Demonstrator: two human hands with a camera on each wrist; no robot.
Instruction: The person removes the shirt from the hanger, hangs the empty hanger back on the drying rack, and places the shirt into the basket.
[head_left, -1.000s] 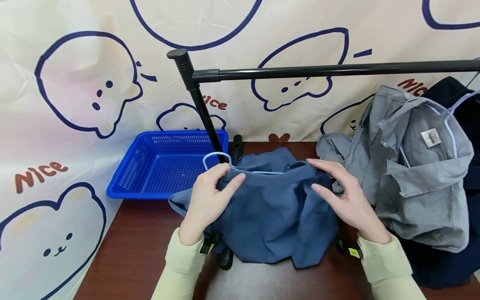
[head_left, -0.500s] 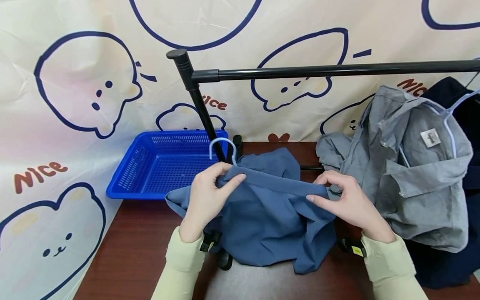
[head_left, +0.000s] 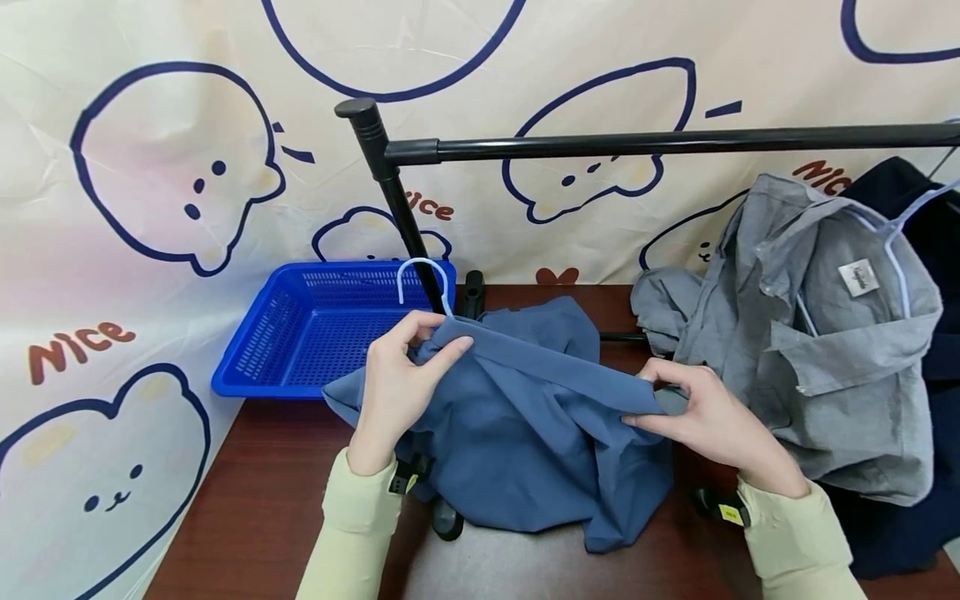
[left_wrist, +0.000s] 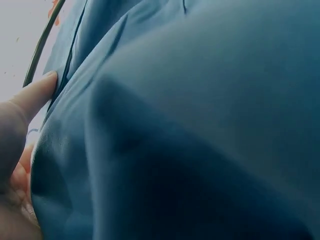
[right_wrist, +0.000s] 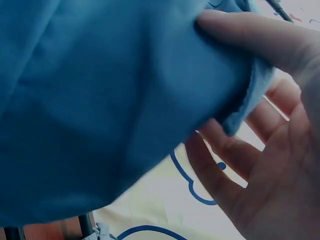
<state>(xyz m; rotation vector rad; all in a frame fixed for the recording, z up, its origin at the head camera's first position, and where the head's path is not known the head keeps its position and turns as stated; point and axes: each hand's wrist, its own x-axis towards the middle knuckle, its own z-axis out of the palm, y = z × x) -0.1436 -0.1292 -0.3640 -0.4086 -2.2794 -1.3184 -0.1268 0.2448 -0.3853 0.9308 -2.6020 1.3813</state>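
Note:
A blue shirt [head_left: 525,450] lies bunched over the table in the head view, its collar edge stretched between both hands. The light-blue hook of a hanger [head_left: 429,263] sticks up behind the left end of that edge; the rest of the hanger is hidden by cloth. My left hand [head_left: 396,385] pinches the cloth just below the hook, thumb in front. Lower and to the right, my right hand [head_left: 708,414] pinches the other end of the edge. In the right wrist view its thumb [right_wrist: 240,30] presses on the cloth, with the fingers behind.
A black rack bar [head_left: 600,145] crosses above the hands, joined to a slanting post [head_left: 405,212] at the left. Behind the left hand stands a blue plastic basket [head_left: 251,329]. A grey shirt [head_left: 862,417] and dark clothes [head_left: 862,533] hang at the right.
The right hand has gone from loose, spread fingers to pinching the collar edge, drawing it down and right. The left hand has shifted slightly up and left, and the hanger hook stands higher.

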